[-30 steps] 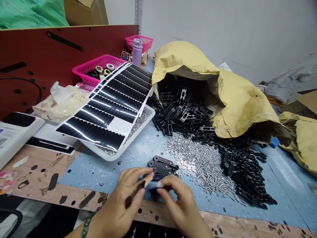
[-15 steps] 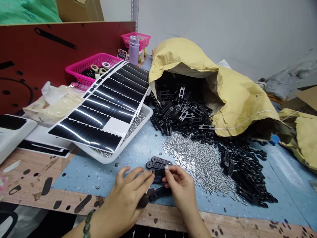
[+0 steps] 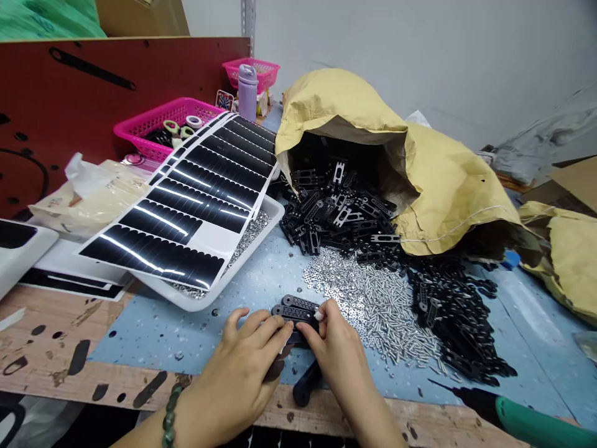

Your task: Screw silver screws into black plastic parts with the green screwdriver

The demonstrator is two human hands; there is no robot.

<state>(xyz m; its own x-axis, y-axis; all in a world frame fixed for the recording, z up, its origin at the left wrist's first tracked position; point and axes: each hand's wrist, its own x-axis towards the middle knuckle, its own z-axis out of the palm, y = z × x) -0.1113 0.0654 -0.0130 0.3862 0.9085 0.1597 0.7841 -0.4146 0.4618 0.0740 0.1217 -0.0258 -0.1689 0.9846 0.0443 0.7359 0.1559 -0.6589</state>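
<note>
My left hand [image 3: 252, 354] is bent over the left end of a dark plastic piece near the table's front edge, its fingers together and its thumb hidden. From the other side my right hand [image 3: 340, 348] grips the same piece with its thumb, the other fingers curled. A small white bit shows at its index fingertip. Two black ribbed plastic parts [image 3: 293, 311] lie side by side just beyond the fingertips. Below the right wrist a black rounded bar [image 3: 306, 382] points toward the front edge. The held piece is mostly covered by my fingers.
Loose nuts [image 3: 329, 277] and screws [image 3: 392, 311] are heaped right of my hands. Black parts [image 3: 471, 323] spill beside them and from a yellow paper sack [image 3: 345, 93]. Black sticker sheets [image 3: 186, 199] cover a white tray [image 3: 196, 303]. A green electric screwdriver [image 3: 527, 420] enters at lower right.
My right thumb has moved left, onto the piece by my left fingertips. The black rounded bar below has turned and shifted right. The screwdriver has come into view.
</note>
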